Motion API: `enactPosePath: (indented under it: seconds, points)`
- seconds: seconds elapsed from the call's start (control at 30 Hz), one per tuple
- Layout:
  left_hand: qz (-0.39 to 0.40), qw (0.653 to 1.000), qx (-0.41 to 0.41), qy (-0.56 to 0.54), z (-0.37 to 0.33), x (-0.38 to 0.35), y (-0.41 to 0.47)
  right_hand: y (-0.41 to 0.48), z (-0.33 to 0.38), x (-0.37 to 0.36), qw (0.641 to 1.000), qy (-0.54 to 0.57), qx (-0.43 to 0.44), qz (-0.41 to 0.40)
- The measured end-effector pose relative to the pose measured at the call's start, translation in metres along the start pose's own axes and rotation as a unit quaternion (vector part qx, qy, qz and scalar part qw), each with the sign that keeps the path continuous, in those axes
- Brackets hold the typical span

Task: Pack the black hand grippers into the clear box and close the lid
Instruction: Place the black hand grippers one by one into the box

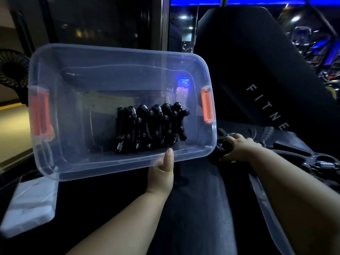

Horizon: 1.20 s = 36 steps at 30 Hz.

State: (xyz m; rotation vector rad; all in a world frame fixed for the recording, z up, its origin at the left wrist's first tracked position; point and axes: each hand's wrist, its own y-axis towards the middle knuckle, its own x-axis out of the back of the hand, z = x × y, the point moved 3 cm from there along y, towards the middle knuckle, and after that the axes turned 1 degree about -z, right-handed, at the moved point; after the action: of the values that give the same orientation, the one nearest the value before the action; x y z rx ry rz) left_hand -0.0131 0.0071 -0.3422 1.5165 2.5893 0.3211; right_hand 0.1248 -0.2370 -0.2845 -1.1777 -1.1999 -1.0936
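Two hands, left (162, 173) gripping box (77, 163), right (238, 148) gripper (219, 151)

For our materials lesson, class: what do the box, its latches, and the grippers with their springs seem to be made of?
Box: clear plastic, glossy; you see through its walls and light glints on them. Latches: orange plastic, probably; translucent, glowing colour. Grippers: likely matte black plastic, though dim light leaves it open. Springs: bare metal; silvery shiny coils.
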Motion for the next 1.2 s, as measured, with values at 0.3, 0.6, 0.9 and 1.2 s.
enactPosePath:
  seconds: [0.3, 0.6, 0.9, 1.2]
  points:
    - [-0.010, 1.000, -0.014, 0.005, -0.002, 0.000, 0.000, -0.027, -0.001, 0.000, 0.997, -0.005, 0.054, 0.051]
    - [-0.001, 1.000, -0.016, 0.022, -0.011, 0.002, -0.005, -0.070, 0.006, -0.004, 0.993, -0.025, 0.104, 0.052]
    - [0.009, 0.999, -0.011, 0.029, -0.013, 0.003, -0.008, -0.111, 0.008, -0.009, 0.987, -0.036, 0.152, 0.034]
    - [0.006, 0.999, -0.011, 0.029, -0.015, 0.004, -0.010, -0.146, 0.005, -0.014, 0.977, -0.052, 0.204, 0.022]
